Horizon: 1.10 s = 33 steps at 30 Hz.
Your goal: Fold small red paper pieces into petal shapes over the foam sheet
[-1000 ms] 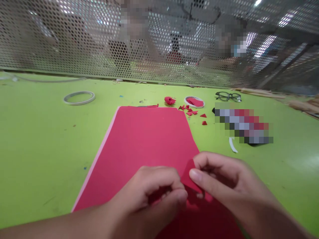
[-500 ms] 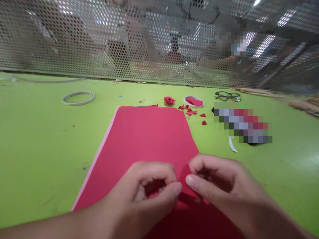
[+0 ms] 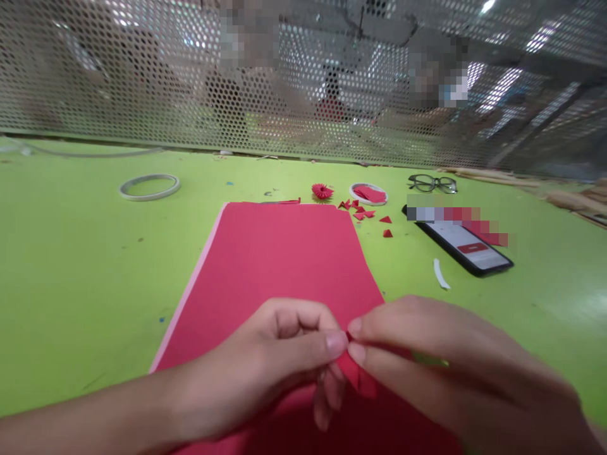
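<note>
Between my two hands is a small piece of red paper (image 3: 349, 370), partly folded and partly hidden by fingers. My left hand (image 3: 284, 354) pinches it between thumb and forefinger. From the right, my right hand (image 3: 427, 360) pinches the paper's upper edge with thumb and fingertips. Both hands are above a stack of large red sheets (image 3: 284, 253) lying on the green table (image 3: 85, 265). Beyond the stack sit a pleated red paper piece (image 3: 322, 191) and several small folded red triangles (image 3: 364, 215).
A white ring (image 3: 368, 185) holding red paper pieces lies behind the triangles. To the right are eyeglasses (image 3: 432, 184), a phone (image 3: 462, 246) and a white paper strip (image 3: 441, 274). A tape roll (image 3: 149, 188) lies at the left. A perforated metal screen (image 3: 180, 95) borders the table's back.
My hands have come together, and my right fingertips now meet the left ones at the paper. The small red paper has shifted lower and tilted.
</note>
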{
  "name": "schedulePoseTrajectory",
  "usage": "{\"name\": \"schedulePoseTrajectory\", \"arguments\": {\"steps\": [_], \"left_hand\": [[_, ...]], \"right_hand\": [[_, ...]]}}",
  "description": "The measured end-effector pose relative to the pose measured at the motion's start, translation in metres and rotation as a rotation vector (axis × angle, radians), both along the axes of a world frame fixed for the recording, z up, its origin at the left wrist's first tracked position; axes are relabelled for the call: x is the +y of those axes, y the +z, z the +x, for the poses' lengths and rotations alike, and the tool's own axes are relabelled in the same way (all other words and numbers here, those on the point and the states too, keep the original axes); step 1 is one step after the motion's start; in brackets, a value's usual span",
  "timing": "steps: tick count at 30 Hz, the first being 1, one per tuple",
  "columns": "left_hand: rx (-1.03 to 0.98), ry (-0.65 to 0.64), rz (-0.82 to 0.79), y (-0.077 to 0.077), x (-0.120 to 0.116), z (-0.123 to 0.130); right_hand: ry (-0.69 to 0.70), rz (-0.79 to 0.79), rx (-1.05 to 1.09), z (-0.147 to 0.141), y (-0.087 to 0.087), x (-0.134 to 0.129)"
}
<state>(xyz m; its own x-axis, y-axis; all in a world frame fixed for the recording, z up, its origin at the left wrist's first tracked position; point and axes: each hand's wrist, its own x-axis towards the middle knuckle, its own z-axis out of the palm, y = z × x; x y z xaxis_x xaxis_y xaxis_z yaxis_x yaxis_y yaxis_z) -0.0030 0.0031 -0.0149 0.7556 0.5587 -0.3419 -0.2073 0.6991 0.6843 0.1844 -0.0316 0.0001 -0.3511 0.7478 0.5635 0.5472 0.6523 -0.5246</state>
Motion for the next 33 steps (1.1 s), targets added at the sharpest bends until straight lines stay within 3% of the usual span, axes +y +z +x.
{"name": "schedulePoseTrajectory", "arguments": {"steps": [4, 8, 12, 14, 16, 18, 22, 26, 29, 33], "left_hand": [[0.124, 0.164, 0.142, 0.003, -0.001, 0.003], [0.201, 0.171, 0.197, 0.006, -0.004, 0.005], [0.195, 0.2, 0.222, 0.007, -0.008, 0.007], [0.203, 0.206, 0.249, 0.007, -0.009, 0.007], [0.224, 0.216, 0.283, 0.007, -0.009, 0.005], [0.249, 0.23, 0.306, 0.007, -0.008, 0.004], [0.212, 0.223, 0.27, 0.005, -0.008, 0.0], [0.18, 0.189, 0.254, 0.004, -0.008, 0.001], [0.21, 0.191, 0.268, 0.005, -0.006, 0.002], [0.231, 0.196, 0.289, 0.003, -0.004, 0.003]], "right_hand": [[0.016, 0.06, -0.104, -0.002, 0.003, 0.005], [0.097, 0.091, -0.156, 0.002, 0.005, 0.002], [0.203, 0.193, -0.339, 0.005, 0.007, 0.0], [0.163, 0.18, -0.357, 0.003, 0.004, -0.001], [0.084, 0.266, -0.21, 0.002, -0.001, -0.002], [0.05, 0.239, -0.142, 0.003, -0.007, -0.003], [0.041, 0.208, -0.158, 0.007, -0.012, -0.006], [0.063, 0.255, -0.206, 0.008, -0.009, -0.004], [0.038, 0.165, -0.146, 0.007, -0.002, 0.002], [0.118, 0.094, -0.068, 0.011, 0.003, 0.011]]}}
